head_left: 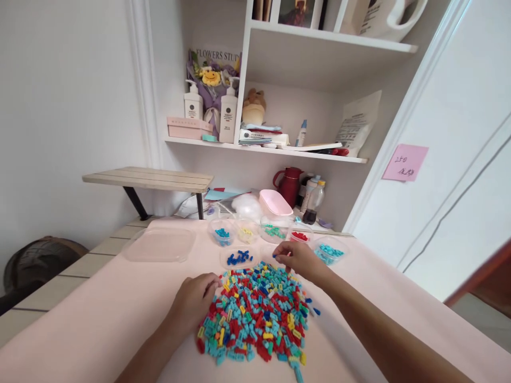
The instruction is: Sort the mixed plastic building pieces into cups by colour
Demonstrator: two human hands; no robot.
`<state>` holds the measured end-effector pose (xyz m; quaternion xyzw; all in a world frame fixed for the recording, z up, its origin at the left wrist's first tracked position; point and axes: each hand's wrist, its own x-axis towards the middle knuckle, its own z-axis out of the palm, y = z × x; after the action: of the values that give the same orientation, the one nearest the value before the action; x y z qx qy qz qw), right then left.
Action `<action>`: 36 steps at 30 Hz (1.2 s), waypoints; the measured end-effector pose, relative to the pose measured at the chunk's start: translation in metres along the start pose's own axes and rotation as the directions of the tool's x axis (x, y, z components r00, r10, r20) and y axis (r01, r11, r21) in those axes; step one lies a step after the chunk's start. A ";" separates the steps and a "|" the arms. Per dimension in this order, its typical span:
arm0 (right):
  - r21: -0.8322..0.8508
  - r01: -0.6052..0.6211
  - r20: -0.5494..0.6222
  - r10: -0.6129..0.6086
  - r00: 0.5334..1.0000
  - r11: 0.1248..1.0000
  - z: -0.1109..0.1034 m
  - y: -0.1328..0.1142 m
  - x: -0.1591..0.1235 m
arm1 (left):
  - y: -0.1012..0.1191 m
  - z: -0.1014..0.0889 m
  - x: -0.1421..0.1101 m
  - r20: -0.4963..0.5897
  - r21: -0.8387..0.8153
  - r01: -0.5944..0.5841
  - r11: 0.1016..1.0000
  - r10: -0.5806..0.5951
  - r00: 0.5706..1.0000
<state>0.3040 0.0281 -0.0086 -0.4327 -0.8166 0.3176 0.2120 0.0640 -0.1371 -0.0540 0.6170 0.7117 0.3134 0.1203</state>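
A wide heap of small building bricks (259, 314) in red, turquoise, yellow, green and blue lies on the pink tabletop in front of me. My right hand (297, 259) is over the far edge of the heap, closed in a pinch on a dark blue brick (274, 256). To its left is a clear tub of dark blue bricks (239, 258). At the heap's left edge rests my left hand (199, 294), its fingers curled together. Whatever its fingertips may hold is too small to tell.
Behind the heap, clear tubs hold blue bricks (222, 235), pale yellow bricks (246, 233), green bricks (274, 231), red bricks (299, 235) and turquoise bricks (329, 252). A clear lid (159, 246) lies left. A pink basket (276, 203), red jug (290, 186) and bottle (314, 203) stand behind.
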 end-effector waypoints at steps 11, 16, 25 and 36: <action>0.061 0.081 -0.022 -0.080 0.997 0.995 0.049 -0.039 0.056 | 0.005 -0.004 -0.003 -0.040 -0.026 0.020 0.999 -0.021 0.999; 0.131 0.094 -0.027 -0.091 0.995 0.987 0.033 -0.035 0.031 | 0.005 -0.004 -0.004 -0.034 -0.023 0.029 0.999 -0.030 0.999; 0.276 0.028 0.090 -0.055 0.994 0.961 -0.030 0.010 -0.052 | 0.001 -0.003 0.003 0.018 0.007 0.028 1.000 -0.028 0.999; 0.005 -0.052 0.321 0.048 0.946 0.999 -0.057 0.072 -0.073 | -0.002 -0.002 0.011 0.075 0.070 0.073 0.995 -0.079 0.994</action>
<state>0.4201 0.0162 -0.0238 -0.3945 -0.8269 0.3945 0.0714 0.0590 -0.1276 -0.0511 0.6050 0.7396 0.2602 0.1390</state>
